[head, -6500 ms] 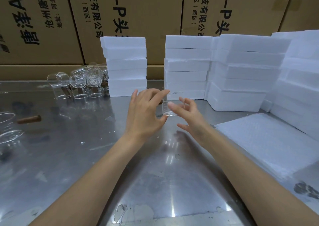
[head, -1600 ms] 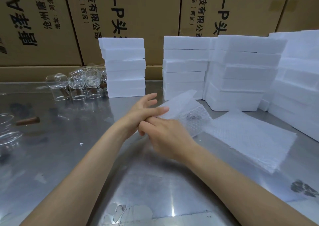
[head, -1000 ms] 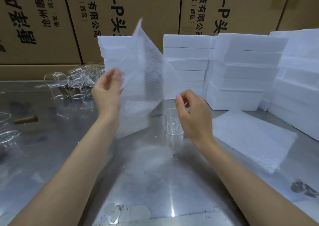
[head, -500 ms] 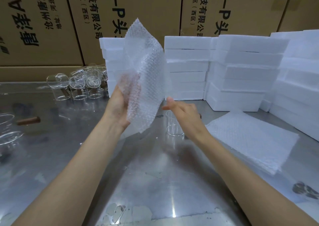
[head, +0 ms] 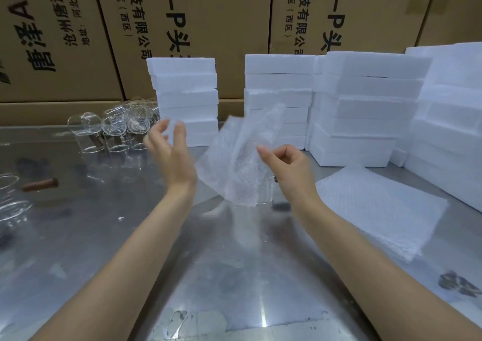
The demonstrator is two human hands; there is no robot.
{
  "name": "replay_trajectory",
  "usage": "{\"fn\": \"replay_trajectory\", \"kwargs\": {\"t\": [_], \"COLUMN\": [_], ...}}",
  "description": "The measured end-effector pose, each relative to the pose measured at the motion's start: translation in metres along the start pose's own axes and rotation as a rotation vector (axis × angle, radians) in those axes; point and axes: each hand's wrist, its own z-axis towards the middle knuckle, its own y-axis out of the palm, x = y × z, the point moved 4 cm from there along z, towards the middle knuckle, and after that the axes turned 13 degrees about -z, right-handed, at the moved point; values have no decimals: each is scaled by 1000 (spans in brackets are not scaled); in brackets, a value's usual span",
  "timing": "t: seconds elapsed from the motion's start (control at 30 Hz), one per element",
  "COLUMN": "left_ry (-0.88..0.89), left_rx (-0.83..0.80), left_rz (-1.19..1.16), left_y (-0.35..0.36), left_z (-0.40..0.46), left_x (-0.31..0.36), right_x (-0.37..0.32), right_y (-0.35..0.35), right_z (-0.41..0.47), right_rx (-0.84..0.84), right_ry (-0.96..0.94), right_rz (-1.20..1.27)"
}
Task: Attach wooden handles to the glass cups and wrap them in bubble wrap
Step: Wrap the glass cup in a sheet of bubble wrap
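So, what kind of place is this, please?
Probably a packing station in a warehouse or small factory: stacked printed cardboard cartons behind a metal table, piles of white foam blocks, and a stack of bubble wrap sheets.

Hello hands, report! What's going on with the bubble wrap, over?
Right hand pinches wrap sheet in the air. Left hand open, off it. Cup stands behind, unwrapped. Nothing in the way.
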Motion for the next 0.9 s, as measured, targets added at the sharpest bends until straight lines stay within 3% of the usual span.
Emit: {"fn": "replay_trajectory", "kwargs": {"t": [0.1,0.2,0.27,0.47,0.6,0.67,0.77,0.9], "left_ry": [270,233,121,22,78,101,171,241], "left_rx": [-401,-771,-836,-748,-350,-248,-219,-236], "left_rz": [168,396,469,450,411,361,388,480], "left_y": [19,36,37,28,12,6,6,8], "left_z": [-22,-46,-47,-29,-10,-4,-3,-7], "left_x": [16,3,-6,-11,-4,0,4,4], "right_x": [1,1,0,-2,0,4,16,34], "right_y": [2,3,3,1,-5,-10,-18,-19], "right_z": [-2,-3,-3,-3,3,8,15,16], "right_rx": [37,46,34,15,64,98,127,-87], "right_ry": [-15,-18,-16,-54,-89,-57,43,195], "right_rz": [-8,-6,17,-86,-308,-355,-600,-888]}}
